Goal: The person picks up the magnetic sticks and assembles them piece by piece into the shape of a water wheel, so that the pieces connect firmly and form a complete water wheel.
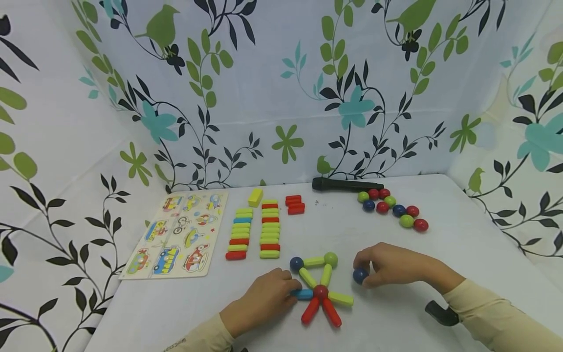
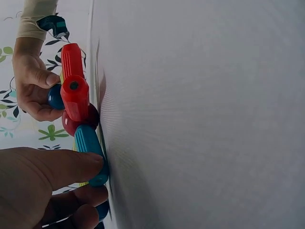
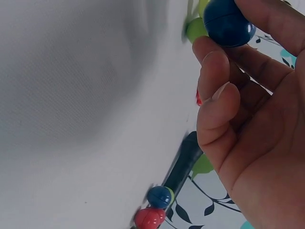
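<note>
On the white table lies a star-like build of magnetic sticks around a red ball (image 1: 320, 292). Red sticks (image 1: 332, 313), green sticks (image 1: 326, 275) and a blue stick (image 1: 302, 294) spread from it, with a dark blue ball (image 1: 296, 264) and a green ball (image 1: 331, 259) at the far corners. My left hand (image 1: 269, 299) pinches the outer end of the blue stick (image 2: 88, 143) between thumb and fingers. Right of the build, my right hand (image 1: 387, 266) holds a loose blue ball (image 3: 228, 23) between thumb and fingertips, apart from the sticks.
Two columns of sticks (image 1: 270, 232) lie beyond the left hand, with several red sticks (image 1: 295, 205) and a yellow block (image 1: 255, 197) behind. A vehicle puzzle board (image 1: 176, 234) is at left. Loose balls (image 1: 406, 221) lie at back right beside a black cylinder (image 1: 347, 185).
</note>
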The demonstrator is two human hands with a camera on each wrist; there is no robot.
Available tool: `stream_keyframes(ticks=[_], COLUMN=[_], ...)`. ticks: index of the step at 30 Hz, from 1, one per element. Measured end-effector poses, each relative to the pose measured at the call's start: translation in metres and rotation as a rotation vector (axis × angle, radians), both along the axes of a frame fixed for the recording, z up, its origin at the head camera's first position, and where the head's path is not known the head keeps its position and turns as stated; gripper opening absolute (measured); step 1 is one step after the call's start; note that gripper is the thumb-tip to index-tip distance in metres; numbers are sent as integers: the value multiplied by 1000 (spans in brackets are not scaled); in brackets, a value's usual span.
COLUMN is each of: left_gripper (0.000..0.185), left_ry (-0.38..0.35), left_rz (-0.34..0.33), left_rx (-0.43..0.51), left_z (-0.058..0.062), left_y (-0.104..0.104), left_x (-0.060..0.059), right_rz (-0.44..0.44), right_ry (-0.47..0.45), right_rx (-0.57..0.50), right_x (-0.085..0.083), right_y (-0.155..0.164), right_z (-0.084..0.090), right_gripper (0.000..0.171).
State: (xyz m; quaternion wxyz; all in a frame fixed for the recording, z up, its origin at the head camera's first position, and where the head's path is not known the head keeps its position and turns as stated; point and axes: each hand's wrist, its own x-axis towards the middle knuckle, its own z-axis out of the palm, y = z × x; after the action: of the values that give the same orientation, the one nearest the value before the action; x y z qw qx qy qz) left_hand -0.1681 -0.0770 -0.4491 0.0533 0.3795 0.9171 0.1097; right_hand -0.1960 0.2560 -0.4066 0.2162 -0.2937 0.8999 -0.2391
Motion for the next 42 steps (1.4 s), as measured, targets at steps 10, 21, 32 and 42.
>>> stream_keyframes(ticks=[10, 21, 32, 42], left_gripper=[27, 24, 27, 23], left_ry=[-3, 75, 123, 134], left_rz=[8, -254, -248, -218], left_rx=[-3, 117, 70, 45], left_z=[-3, 0, 4, 3], left_y=[1, 13, 45, 50], left_x=[-2, 4, 6, 4], right_rz=[1, -4, -6, -11], right_ry=[-3, 8, 4, 4], right_rx=[-6, -7, -14, -39], right_x=[3, 4, 5, 7], right_y=[3, 8, 9, 17], right_z=[-1, -3, -5, -6], right_gripper=[33, 30, 30, 27])
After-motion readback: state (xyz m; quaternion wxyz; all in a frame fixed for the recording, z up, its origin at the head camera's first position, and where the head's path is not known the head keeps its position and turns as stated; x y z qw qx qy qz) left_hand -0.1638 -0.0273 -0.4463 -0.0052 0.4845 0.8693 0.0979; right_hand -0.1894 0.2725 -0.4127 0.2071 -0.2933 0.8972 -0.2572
